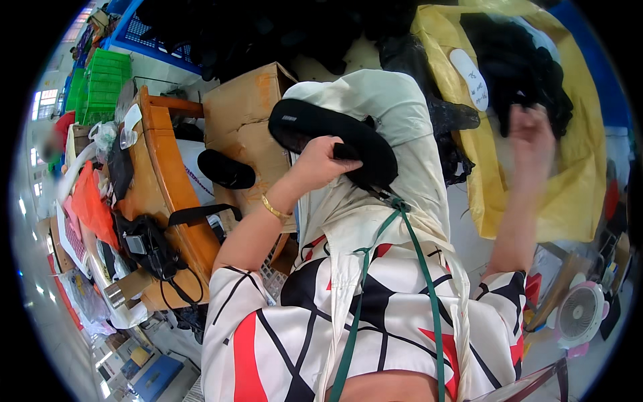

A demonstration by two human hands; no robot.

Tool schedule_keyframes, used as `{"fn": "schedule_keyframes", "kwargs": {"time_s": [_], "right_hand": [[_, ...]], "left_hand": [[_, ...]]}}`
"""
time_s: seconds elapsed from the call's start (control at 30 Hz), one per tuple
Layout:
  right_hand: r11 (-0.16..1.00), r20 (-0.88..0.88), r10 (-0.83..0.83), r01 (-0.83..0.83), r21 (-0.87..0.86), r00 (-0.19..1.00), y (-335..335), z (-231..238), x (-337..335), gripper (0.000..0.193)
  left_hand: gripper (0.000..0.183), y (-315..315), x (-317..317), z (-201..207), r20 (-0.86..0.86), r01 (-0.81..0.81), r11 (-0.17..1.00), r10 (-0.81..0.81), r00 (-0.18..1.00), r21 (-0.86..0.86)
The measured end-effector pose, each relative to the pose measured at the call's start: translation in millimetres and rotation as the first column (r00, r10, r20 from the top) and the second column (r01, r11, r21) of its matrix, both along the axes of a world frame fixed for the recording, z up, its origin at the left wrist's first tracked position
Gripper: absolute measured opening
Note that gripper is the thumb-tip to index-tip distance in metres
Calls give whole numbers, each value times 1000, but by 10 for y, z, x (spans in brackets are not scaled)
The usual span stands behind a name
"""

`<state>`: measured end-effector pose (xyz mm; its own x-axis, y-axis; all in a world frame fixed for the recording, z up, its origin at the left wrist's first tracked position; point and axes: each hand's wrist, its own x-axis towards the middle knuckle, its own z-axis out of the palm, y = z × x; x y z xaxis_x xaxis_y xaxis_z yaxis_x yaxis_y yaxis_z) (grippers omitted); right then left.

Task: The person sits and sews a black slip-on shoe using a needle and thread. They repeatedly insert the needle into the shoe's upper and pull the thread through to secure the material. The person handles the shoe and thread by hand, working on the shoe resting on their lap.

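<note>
Two hands, one black slipper (pixel 341 124): my left hand (pixel 318 164) is clamped on its edge above the apron (pixel 375 84) on my lap; my right hand (pixel 532 130), blurred, is at the dark pieces (pixel 519 57) in the yellow sack (pixel 569 208) — whether it grips one I cannot tell. The step appears to be steadying and fetching; drawing a piece out would call for clearing the sack's rim and the white sole-shaped piece (pixel 469 79). At left, a second black slipper (pixel 226 169) lies between desk (pixel 164 167) and cardboard box (pixel 244 100).

the slipper (pixel 376 153) is black, the sack (pixel 579 181) yellow, the apron (pixel 408 110) cream.
</note>
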<state>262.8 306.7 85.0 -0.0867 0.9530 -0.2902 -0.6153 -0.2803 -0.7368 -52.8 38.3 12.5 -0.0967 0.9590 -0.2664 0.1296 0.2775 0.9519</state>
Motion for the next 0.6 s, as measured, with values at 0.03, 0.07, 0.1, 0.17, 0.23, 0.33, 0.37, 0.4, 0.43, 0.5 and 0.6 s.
{"fn": "schedule_keyframes", "kwargs": {"time_s": [0.03, 0.07, 0.1, 0.17, 0.23, 0.33, 0.37, 0.4, 0.43, 0.5, 0.6], "right_hand": [[988, -156, -18, 41, 147, 988, 254, -101, 430, 22], [940, -86, -255, 268, 212, 963, 331, -103, 610, 26], [912, -70, -329, 336, 234, 942, 337, -136, 770, 24], [878, 8, -399, 380, 291, 917, 243, -236, 886, 19], [876, 135, -395, 329, 351, 909, 62, -439, 871, 13], [881, 191, -338, 238, 409, 921, -153, -752, 690, 5], [881, 204, -363, 263, 394, 909, -184, -791, 646, 5], [876, 216, -366, 257, 407, 905, -198, -808, 620, 5], [873, 226, -364, 247, 420, 904, -193, -794, 586, 5], [870, 285, -362, 212, 445, 888, -185, -759, 565, 7], [848, 445, -406, 148, 508, 798, -100, -675, 669, 8]], "left_hand": [[27, 99, -23, 132, -292, 166, 985, -173, 941, -50], [27, 129, 20, 168, -333, 233, 971, -236, 913, -49], [27, 159, 81, 178, -371, 298, 953, -294, 881, -49], [25, 177, 217, 129, -512, 370, 929, -310, 801, 16], [24, 171, 331, 204, -709, 357, 922, -150, 689, 152], [23, 104, 474, 291, -771, 267, 913, 75, 632, 308], [24, 36, 528, 297, -740, 192, 936, 97, 666, 295], [25, -8, 566, 287, -709, 116, 954, 121, 695, 277], [19, -32, 610, 229, -610, 5, 939, 220, 761, 344], [19, -72, 621, 147, -379, -173, 975, 215, 900, 142], [28, -118, 635, -101, -190, -215, 976, 214, 958, 15]]}}
